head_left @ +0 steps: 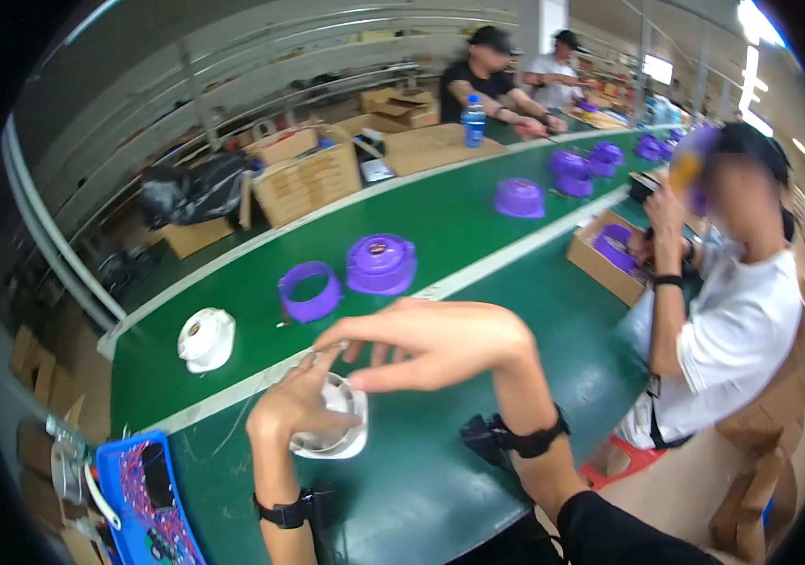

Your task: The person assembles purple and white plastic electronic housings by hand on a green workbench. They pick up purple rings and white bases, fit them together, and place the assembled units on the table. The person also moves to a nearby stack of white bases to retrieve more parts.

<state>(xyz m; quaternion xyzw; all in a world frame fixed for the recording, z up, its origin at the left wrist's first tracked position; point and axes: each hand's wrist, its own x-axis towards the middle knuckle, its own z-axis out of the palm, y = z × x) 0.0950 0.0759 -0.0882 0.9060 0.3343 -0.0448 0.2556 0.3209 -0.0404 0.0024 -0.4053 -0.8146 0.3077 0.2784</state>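
Observation:
A white round plastic housing [350,441] with a wide rim lies on the green work surface in front of me. My left hand [294,405] wraps over its left side, with the thumb reaching across its hollow middle. My right hand [430,344] arches above the housing from the right, its index finger stretched to the left fingertips and its thumb held apart from it. Between the fingertips, any small part is too hard to make out. Farther left on the belt sits another white housing [206,341], apart from both hands.
A purple ring [310,294] and purple housings [381,264] stand on the green belt [459,235]. A blue tray [105,461] with wires is at lower left. At right, a seated person [741,301] works beside a cardboard box [600,268]; two people are across the belt.

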